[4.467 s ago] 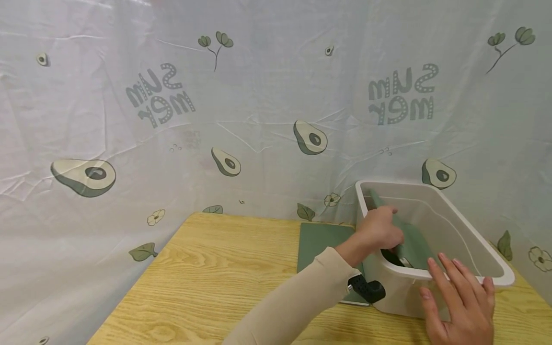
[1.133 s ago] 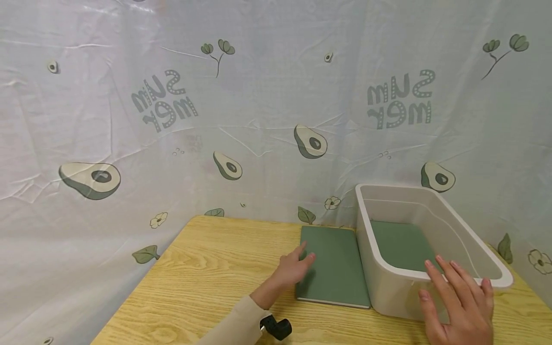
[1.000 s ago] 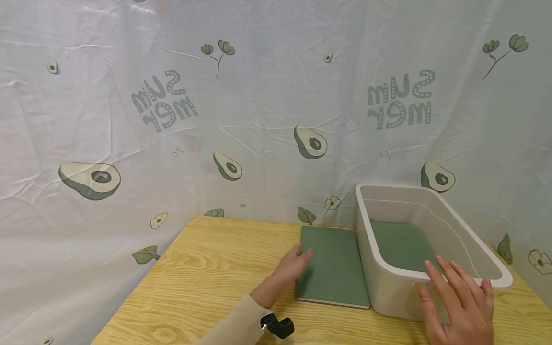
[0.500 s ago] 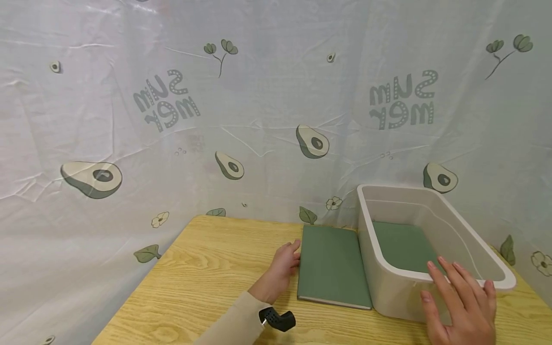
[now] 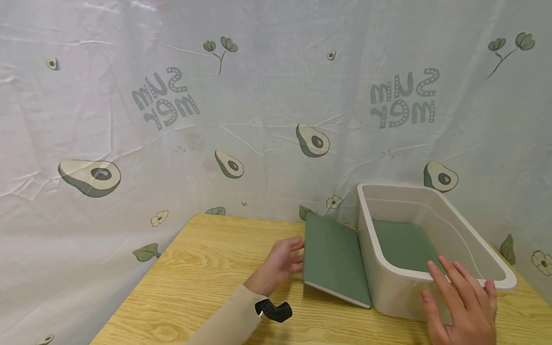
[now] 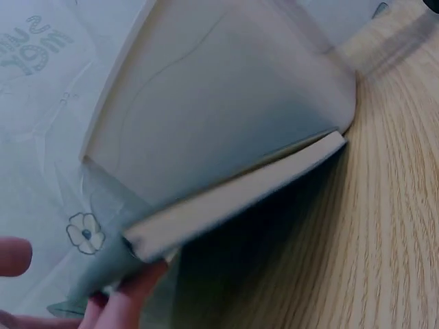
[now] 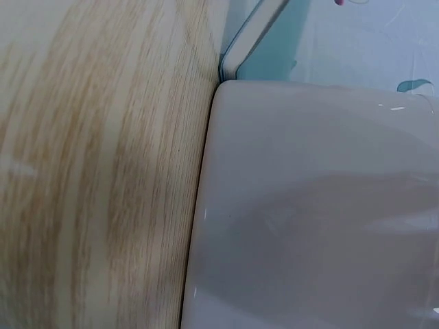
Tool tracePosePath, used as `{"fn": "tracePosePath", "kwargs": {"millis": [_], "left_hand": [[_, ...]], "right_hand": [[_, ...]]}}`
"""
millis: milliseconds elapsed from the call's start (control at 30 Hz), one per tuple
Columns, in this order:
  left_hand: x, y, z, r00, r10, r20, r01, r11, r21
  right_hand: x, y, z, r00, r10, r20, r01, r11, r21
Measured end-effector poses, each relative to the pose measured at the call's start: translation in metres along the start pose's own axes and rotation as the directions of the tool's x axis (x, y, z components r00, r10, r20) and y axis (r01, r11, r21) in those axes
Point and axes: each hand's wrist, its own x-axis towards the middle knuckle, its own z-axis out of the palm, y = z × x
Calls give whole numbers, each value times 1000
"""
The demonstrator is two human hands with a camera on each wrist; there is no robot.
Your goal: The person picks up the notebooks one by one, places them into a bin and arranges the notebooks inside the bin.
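Observation:
A green hardcover book (image 5: 334, 258) stands tilted in the head view, its left edge raised from the table and its right edge down beside the tub. My left hand (image 5: 278, 263) is at the raised edge. In the left wrist view, its fingers (image 6: 134, 298) support the book from below near the pale page block (image 6: 240, 199), while the thumb (image 6: 12, 256) stays apart from the cover. My right hand (image 5: 463, 302) rests with extended fingers at the near rim of the light grey plastic tub (image 5: 470, 235). Another flat green book (image 5: 403, 247) lies inside the tub.
The wood-grain table (image 5: 207, 268) extends left of the book. Behind it hangs a pale curtain (image 5: 258, 96) printed with avocados and flowers. The tub's smooth outer wall (image 7: 309, 205) fills much of the right wrist view.
Earlier the left hand was inside the tub with a green item; it then moved to the book on the table. Since half a second ago, the book's left edge has risen. The right hand stays put.

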Motion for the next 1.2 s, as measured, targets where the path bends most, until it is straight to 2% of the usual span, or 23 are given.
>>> {"fn": "tracePosePath", "kwargs": {"millis": [167, 267, 400, 700, 1000, 1200], "left_hand": [[3, -2, 6, 996, -26, 87, 20, 998, 61], [3, -4, 9, 993, -39, 109, 31, 996, 82], [3, -5, 11, 993, -47, 106, 37, 995, 96], [6, -10, 13, 994, -54, 92, 49, 997, 59], [7, -18, 11, 996, -4, 89, 1, 999, 33], [6, -15, 12, 997, 21, 68, -20, 1000, -16]], "right_hand": [[-1, 1, -1, 1000, -5, 12, 5, 1000, -1], [-1, 1, -2, 1000, -4, 27, 4, 1000, -4], [0, 1, -1, 1000, -9, 26, 10, 1000, -6], [0, 1, -1, 1000, -13, 20, 13, 1000, -9], [1, 1, 0, 1000, -24, 5, 24, 1000, -2], [0, 0, -1, 1000, -2, 25, 2, 1000, -12]]}}
